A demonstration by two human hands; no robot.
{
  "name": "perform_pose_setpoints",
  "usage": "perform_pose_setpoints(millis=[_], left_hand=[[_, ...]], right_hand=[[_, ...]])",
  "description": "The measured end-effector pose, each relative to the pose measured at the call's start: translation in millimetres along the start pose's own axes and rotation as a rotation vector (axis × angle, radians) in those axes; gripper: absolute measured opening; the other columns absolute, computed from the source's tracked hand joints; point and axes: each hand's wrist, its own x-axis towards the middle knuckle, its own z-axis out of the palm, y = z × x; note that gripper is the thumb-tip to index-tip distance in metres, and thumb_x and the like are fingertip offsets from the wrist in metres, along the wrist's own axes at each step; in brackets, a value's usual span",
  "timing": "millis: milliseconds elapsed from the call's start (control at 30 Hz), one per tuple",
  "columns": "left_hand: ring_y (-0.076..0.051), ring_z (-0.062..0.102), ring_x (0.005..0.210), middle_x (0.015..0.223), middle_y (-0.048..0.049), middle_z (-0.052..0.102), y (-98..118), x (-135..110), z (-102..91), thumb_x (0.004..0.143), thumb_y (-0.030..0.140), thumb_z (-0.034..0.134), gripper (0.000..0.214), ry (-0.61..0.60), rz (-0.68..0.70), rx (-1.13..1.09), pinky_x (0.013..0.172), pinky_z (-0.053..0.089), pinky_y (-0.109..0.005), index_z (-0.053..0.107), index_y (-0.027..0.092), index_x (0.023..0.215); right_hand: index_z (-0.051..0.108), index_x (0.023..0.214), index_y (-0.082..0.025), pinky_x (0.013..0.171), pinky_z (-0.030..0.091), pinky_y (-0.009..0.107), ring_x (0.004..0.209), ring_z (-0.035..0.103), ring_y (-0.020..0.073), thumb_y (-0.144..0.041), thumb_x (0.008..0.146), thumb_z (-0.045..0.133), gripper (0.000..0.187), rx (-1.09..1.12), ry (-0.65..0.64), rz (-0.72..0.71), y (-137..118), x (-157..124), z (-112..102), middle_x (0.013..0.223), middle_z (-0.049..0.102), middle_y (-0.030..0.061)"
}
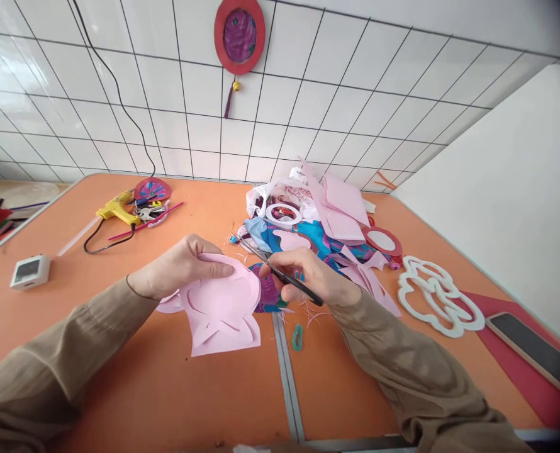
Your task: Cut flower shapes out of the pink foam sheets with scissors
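Note:
My left hand [180, 267] pinches a sheet of pale pink paper [221, 308] with curved cuts in it, held just above the orange table [133, 377]. My right hand [315, 277] grips a pair of black-handled scissors [273, 267]. Their blades point up and left, meeting the paper's top right edge. A small teal clip [297, 338] lies on the table below my right hand.
A heap of pink paper scraps, patterned blue fabric [308, 236] and a plastic bag lies behind my hands. White cut-out rings [433, 296] and a phone [535, 349] are at right. A yellow glue gun [117, 211] and a white box [29, 270] sit at left.

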Motion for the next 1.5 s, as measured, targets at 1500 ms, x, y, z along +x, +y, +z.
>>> perform_pose_setpoints(millis=[1500], left_hand=[[-0.009,0.053,0.045,0.052,-0.0019,0.063,11,0,-4.3,0.068,0.024,0.08,0.02,0.058,-0.035,0.041,0.04,0.041,-0.018,0.069,0.011,0.055]], right_hand=[[0.069,0.1,-0.012,0.052,0.032,0.026,0.06,0.044,0.0117,-0.069,0.077,0.064,0.061,-0.389,-0.139,0.0,-17,-5,-7,0.07,0.055,0.0006]])
